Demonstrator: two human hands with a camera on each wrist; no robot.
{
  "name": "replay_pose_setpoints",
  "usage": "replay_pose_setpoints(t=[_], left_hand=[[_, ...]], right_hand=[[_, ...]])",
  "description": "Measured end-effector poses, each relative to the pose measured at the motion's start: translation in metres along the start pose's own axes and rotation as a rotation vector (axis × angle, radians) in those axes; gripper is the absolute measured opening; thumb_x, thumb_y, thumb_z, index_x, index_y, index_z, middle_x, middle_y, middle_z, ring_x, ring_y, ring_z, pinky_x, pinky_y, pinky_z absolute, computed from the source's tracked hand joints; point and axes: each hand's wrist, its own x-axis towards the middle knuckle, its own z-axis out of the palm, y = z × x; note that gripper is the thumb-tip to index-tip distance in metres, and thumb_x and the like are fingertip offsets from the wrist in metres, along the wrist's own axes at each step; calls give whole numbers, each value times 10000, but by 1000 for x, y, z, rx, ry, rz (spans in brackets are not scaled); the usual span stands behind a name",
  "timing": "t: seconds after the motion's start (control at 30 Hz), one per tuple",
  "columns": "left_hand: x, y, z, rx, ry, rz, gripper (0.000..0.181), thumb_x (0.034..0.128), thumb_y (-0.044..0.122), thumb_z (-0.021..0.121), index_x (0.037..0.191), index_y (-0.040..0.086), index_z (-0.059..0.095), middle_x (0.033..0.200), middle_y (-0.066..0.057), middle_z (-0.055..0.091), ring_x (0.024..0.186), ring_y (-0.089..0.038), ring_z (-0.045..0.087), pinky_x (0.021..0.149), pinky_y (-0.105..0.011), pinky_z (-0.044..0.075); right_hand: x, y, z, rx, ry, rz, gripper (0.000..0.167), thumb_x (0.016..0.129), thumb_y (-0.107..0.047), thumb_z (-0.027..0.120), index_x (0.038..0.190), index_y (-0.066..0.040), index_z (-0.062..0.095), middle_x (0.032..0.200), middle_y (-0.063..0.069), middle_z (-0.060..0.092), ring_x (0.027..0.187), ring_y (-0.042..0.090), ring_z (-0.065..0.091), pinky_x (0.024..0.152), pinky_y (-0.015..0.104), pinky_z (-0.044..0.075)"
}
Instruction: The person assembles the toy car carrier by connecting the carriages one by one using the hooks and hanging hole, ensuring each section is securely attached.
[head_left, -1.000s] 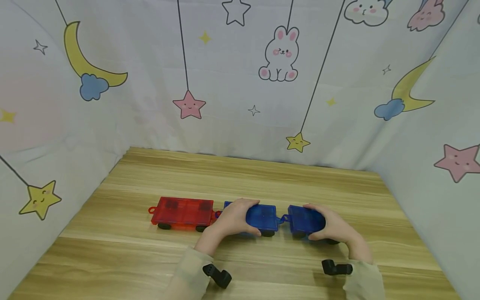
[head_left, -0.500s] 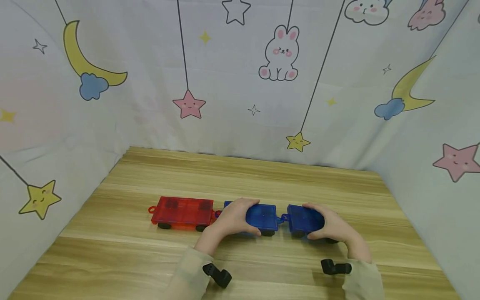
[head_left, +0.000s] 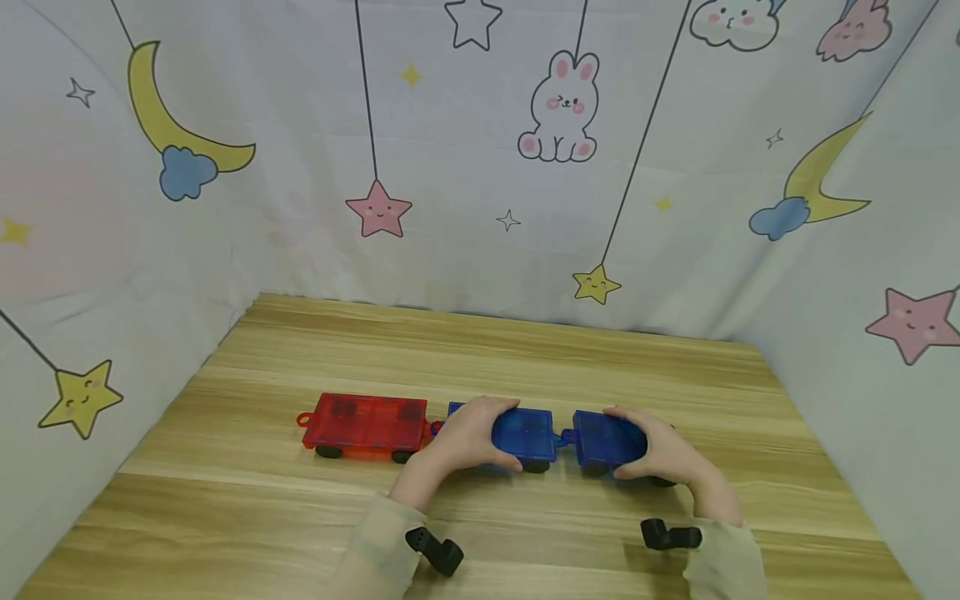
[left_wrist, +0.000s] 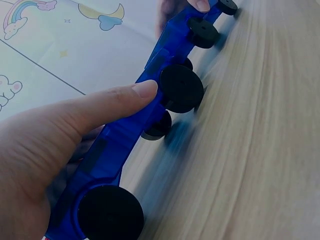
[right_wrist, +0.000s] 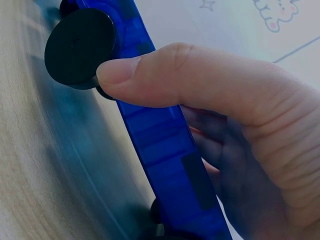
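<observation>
A see-through red toy train car [head_left: 367, 423] stands at the left on its black wheels. To its right is a blue toy train car [head_left: 525, 433], its near end meeting the red one beside my left hand [head_left: 467, 435]. That hand grips the blue car across its width, thumb on the near side in the left wrist view. My right hand [head_left: 663, 450] holds a second blue toy train car [head_left: 603, 437] the same way; its thumb [right_wrist: 120, 72] lies by a black wheel [right_wrist: 80, 47]. Between the two blue cars the couplings [head_left: 566, 437] overlap; whether they are hooked is too small to tell.
All the cars stand in a row on a wood-grain table [head_left: 525, 533]. A white cloth [head_left: 465, 250] printed with stars, moons and a rabbit hangs behind and at both sides. A hook loop [head_left: 303, 420] sticks out from the red car's left end.
My right hand has moved slightly left with its blue car, so the gap between the two blue cars is narrower. The left hand, its car and the red car have stayed in place.
</observation>
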Motion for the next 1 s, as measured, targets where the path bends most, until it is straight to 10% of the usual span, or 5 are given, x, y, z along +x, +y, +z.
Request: replay_pose_setpoints(t=[1.0], left_hand=[[-1, -1, 0, 18, 2, -3, 901, 692, 475, 857, 1433, 107, 501, 1436, -69, 542, 1323, -271, 497, 1087, -475, 426]], right_hand=[[4, 1, 4, -57, 8, -26, 919, 644, -265, 876, 1432, -42, 459, 1451, 282, 430, 1269, 501, 433, 908, 596, 442]])
